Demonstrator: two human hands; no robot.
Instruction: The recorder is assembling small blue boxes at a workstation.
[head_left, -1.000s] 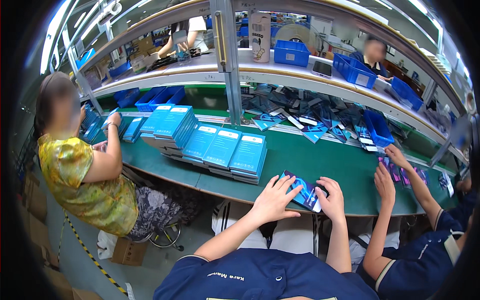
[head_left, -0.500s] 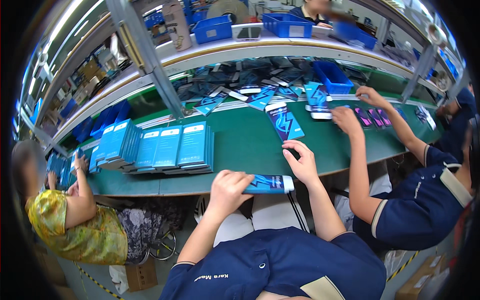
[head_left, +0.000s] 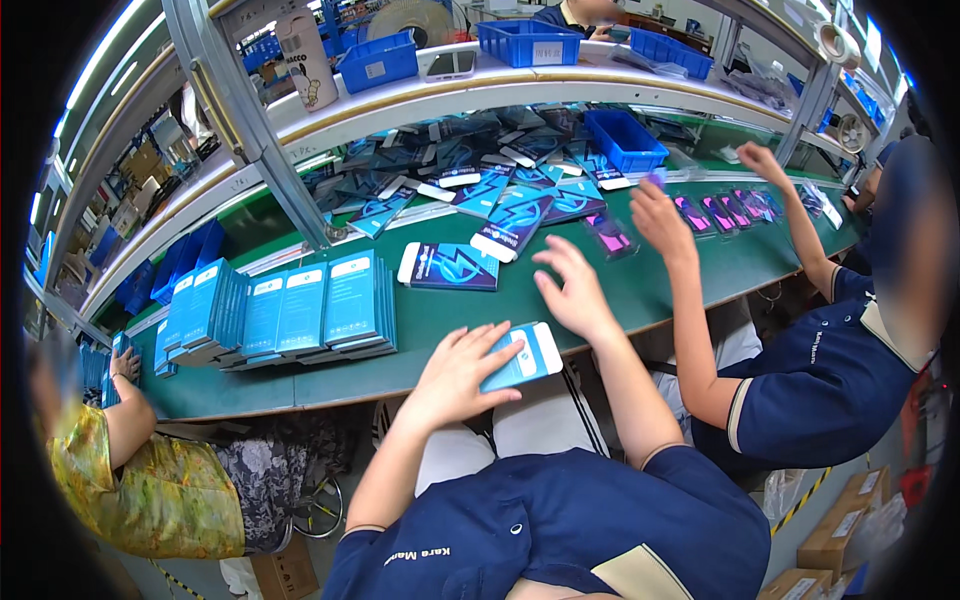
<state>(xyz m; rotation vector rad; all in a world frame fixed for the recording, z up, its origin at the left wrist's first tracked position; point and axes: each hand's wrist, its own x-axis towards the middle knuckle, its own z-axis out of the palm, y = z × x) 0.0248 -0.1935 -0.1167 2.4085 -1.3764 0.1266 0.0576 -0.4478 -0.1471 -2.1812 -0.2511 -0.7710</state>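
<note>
1. Head view, nearest: light-blue box (head_left: 522, 358) at the bench's near edge, above the lap. Long axis roughly left-right, right end tipped a little away from the wearer; white end points right.
2. Left hand (head_left: 462, 372) grips that box from the left: fingers across the top face, thumb along the near side, left end covered.
3. Right hand (head_left: 572, 290) is off the box, just beyond it over the green bench (head_left: 640, 300). Fingers parted and bent, nothing visible in them.
4. Stacked boxes (head_left: 352, 300) on the left, rows side by side, long axes near-far, white ends pointing away.
5. Loose dark-blue box (head_left: 455, 267) right of the stacks, flat, long axis left-right, white end left. Slanted box (head_left: 515, 222) just past it, white end toward the wearer.
6. Right-hand co-worker's hand (head_left: 660, 222) above pink-and-black packs (head_left: 610, 236); can't tell its grip from where I stand.
7. Far side: heap of boxes (head_left: 440, 150), mixed directions, blue bin (head_left: 625, 142) beside it.
8. Shelf above: pale bottle (head_left: 305, 62), phone (head_left: 451, 65), blue trays (head_left: 528, 44).
</note>
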